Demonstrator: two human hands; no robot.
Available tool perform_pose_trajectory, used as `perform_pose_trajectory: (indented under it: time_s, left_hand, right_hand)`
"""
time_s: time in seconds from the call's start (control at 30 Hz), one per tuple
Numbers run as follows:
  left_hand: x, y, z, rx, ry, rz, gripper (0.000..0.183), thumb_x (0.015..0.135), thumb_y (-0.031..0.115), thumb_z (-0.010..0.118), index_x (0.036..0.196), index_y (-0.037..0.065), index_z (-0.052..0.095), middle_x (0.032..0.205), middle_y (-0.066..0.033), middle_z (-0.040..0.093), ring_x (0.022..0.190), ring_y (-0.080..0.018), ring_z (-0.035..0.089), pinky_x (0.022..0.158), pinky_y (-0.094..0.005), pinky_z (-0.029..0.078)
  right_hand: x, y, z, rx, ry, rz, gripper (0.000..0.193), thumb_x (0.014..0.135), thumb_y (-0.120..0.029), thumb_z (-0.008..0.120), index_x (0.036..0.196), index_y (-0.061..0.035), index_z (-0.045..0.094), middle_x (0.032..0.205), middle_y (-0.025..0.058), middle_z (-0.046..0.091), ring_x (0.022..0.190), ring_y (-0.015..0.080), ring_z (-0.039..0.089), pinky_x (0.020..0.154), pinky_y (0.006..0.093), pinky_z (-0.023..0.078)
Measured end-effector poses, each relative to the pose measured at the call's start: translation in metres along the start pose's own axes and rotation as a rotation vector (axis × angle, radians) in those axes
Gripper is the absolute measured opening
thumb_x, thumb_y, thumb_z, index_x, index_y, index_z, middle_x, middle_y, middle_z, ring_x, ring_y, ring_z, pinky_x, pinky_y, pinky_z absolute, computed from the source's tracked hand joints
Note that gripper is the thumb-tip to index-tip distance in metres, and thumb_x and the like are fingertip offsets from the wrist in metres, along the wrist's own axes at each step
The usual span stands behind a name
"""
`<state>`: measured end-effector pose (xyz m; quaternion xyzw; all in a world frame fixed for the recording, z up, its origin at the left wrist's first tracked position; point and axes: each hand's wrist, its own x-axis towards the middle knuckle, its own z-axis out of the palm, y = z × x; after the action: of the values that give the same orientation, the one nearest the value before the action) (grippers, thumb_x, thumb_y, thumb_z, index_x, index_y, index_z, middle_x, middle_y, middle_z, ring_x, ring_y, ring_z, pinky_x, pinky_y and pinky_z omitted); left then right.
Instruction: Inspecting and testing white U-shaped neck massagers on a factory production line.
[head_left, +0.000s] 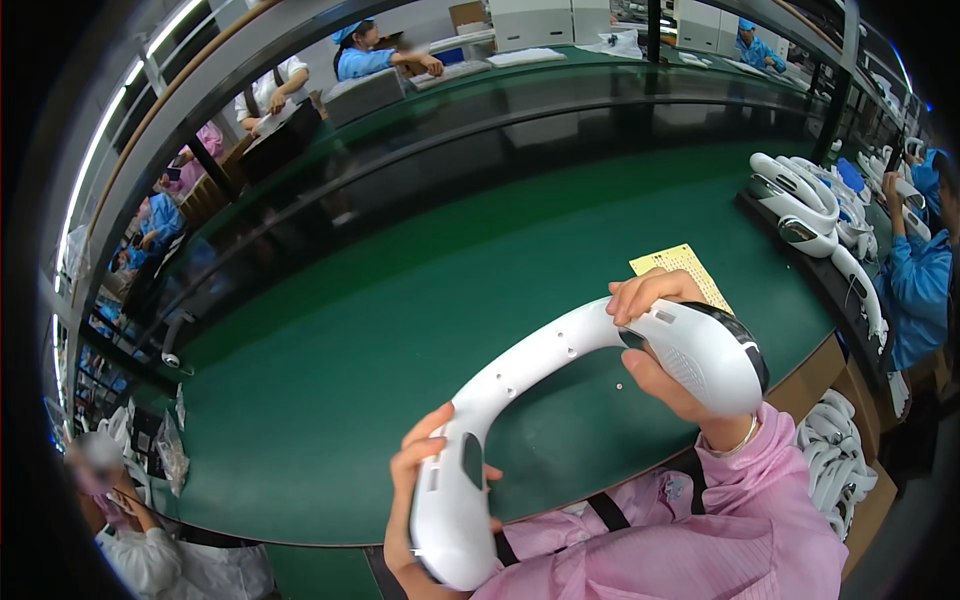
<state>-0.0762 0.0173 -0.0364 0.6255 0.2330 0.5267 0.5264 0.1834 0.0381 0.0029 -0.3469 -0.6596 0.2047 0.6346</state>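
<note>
Held up nearest the camera, above a green bench: one white U-shaped device, with two thick end pieces and four small dark holes along its curve. Clamping the left end piece with the left hand, with fingertips visible at both edges. Clamping the right end near its join with the curve with the right hand, fingers over the outer side, thumb on the inner side. Just beyond the right hand, partly covered: one yellow printed sheet. Within the device's curve, on the bench: one tiny round bit. At right, in one black tray: several more white devices, too overlapped to count. Below, in one cardboard box: many white curved parts, likewise uncountable. Beside the tray: one co-worker in blue. Along the upper edge: two others in blue.
</note>
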Motion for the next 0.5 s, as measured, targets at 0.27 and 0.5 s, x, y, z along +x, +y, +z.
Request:
perform_pose_trajectory:
  time_s: [0.27, 0.5]
  left_hand:
    - [0.009, -0.014, -0.016, 0.423, 0.105, 0.291, 0.074, 0.056, 0.036, 0.084, 0.110, 0.001, 0.047, 0.113, -0.0169, 0.053, 0.091, -0.0275, 0.058, 0.074, -0.0383, 0.049]
    - [0.023, -0.029, -0.006, -0.633, 0.332, -0.257, 0.069, 0.087, 0.063, 0.039, 0.110, -0.002, 0.044, 0.085, -0.0090, 0.051, 0.055, -0.0171, 0.050, 0.050, -0.0291, 0.041]
  right_hand:
    - [-0.007, -0.008, -0.006, 0.110, -0.064, 0.222, 0.041, 0.071, -0.008, 0.071, 0.106, -0.0015, 0.050, 0.095, 0.0063, 0.054, 0.088, 0.0136, 0.053, 0.078, 0.0260, 0.044]
    - [0.010, 0.003, -0.002, 0.623, -0.254, 0.857, 0.041, 0.093, -0.043, 0.046, 0.109, -0.0055, 0.041, 0.086, 0.0033, 0.053, 0.073, 0.0101, 0.053, 0.067, 0.0257, 0.049]
